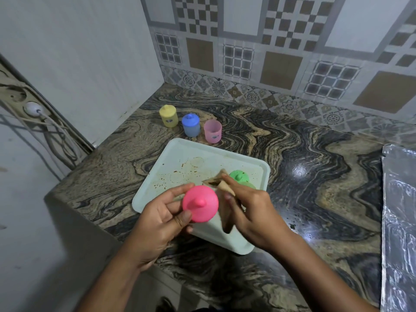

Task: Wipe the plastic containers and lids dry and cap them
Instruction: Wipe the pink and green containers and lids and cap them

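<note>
My left hand [162, 216] holds a pink lid [200, 203] by its rim, knob facing up, above the near part of a white tray [157, 176]. My right hand [249, 210] grips a brownish cloth [221, 183] just right of the lid. A green lid [239, 176] lies on the tray behind my right hand, with a pale green container partly hidden under it. Beyond the tray stand a capped yellow container [168, 115], a capped blue container [191, 125] and an uncapped pink container [213, 131].
The tray sits on a marbled counter [315, 176] in a tiled corner; its surface is stained. A foil-covered surface [398, 210] lies at the right edge. A power strip with a white plug [32, 108] and cables hangs at the left wall.
</note>
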